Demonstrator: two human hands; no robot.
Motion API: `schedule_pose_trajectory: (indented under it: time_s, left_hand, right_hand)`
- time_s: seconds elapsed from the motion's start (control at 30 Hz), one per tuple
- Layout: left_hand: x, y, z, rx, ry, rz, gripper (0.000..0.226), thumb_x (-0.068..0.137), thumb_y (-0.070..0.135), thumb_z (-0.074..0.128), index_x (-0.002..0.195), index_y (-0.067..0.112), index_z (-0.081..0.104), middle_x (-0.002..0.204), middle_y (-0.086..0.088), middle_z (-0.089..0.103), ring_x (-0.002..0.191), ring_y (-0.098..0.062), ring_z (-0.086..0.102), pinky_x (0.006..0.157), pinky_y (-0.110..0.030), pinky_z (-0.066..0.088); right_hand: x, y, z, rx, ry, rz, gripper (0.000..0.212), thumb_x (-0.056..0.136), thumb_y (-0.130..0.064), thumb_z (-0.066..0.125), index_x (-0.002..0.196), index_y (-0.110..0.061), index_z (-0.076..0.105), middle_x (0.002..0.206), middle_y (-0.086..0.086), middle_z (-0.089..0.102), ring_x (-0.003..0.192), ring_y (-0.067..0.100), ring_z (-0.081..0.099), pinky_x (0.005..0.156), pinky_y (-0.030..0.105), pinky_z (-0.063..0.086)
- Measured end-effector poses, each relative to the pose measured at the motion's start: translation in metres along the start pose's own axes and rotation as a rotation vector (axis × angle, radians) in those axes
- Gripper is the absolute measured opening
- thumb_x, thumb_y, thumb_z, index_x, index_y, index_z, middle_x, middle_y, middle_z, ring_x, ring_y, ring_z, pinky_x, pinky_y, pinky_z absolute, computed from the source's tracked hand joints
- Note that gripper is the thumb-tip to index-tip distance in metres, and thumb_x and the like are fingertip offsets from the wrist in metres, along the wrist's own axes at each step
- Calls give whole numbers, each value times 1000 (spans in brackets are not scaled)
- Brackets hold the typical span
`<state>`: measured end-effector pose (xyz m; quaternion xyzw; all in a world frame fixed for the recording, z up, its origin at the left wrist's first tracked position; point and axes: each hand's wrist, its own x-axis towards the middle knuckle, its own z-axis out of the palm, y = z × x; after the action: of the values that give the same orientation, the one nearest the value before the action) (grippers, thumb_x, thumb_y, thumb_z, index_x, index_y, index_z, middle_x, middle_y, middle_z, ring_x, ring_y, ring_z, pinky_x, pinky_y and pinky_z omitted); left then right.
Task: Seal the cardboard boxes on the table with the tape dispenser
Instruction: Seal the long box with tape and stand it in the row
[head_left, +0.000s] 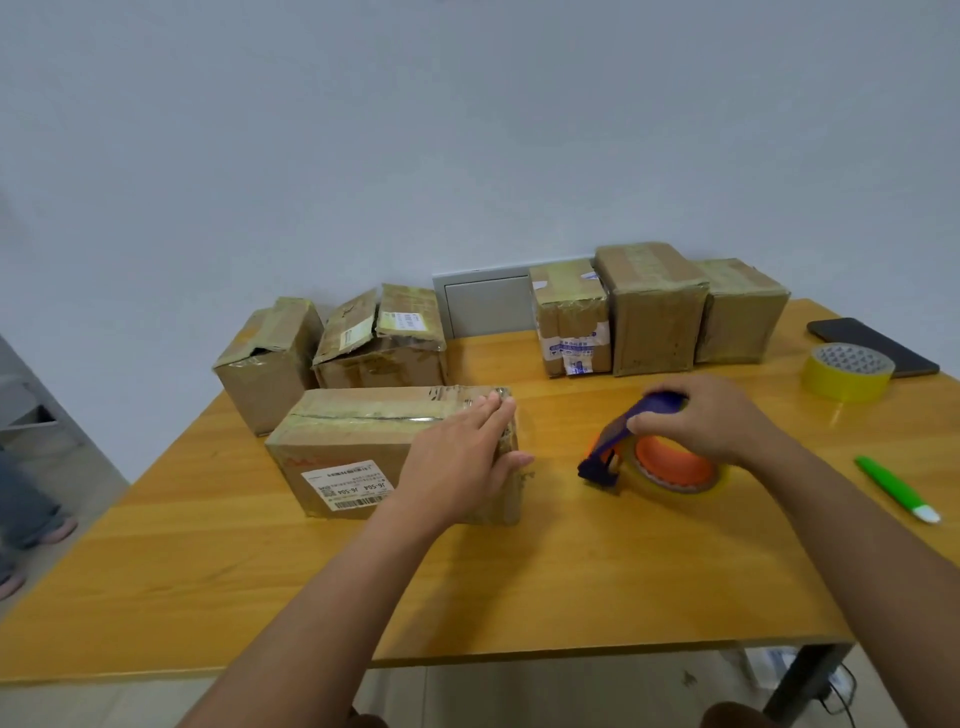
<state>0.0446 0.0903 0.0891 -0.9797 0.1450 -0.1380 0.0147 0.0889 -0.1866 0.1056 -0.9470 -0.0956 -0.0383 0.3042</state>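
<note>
On the table (519, 571), three taped boxes (657, 312) stand at the back right and two torn ones (332, 348) wait back left, while the left hand (457, 462) presses flat-fingered on the near box (353, 447) and the right hand (711, 415) curls round the tape dispenser (649, 447) beside it.

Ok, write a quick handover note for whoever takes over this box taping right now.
Left hand: flat, fingers straight, pressing the right end of the near labelled box, whose top seam carries tape.
Right hand: gripping the blue tape dispenser, which rests on the table.
Back right: three boxes look taped.
Left: two boxes at back left have flaps up, unsealed.
</note>
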Motion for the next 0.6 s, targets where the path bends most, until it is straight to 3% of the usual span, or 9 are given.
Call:
schedule_pose_trajectory:
  time_s: [0.1,0.23,0.4,0.6]
  left_hand:
    - [0,-1,1,-8,30,25,66,99,59,30,155,27,17,162,4,18,149,-13,18,116,-35,27]
    - [-2,-1,6,6,75,56,63,101,55,29,155,26,19,163,3,17,150,-14,12,122,-34,10]
    - [-1,-1,10,8,93,27,54,100,58,31,151,40,26,162,5,19,149,-16,15,121,-41,17]
    - [-3,-1,3,-30,78,35,44,99,53,38,140,39,45,160,7,27,148,-14,20,121,-42,17]
  right_hand:
    - [-14,22,14,170,136,35,43,79,-41,77,115,-22,65,107,-1,61,95,17,54,65,20,39]
    - [-17,33,17,223,168,57,45,78,-40,78,118,-23,64,109,-1,62,98,17,55,67,20,40]
    - [-12,6,-9,526,339,-71,39,73,-41,76,106,-22,68,88,-6,64,74,10,56,62,23,41]
    - [-2,-12,-12,570,379,-113,29,85,-28,74,112,-19,67,93,-6,64,80,10,57,66,25,42]
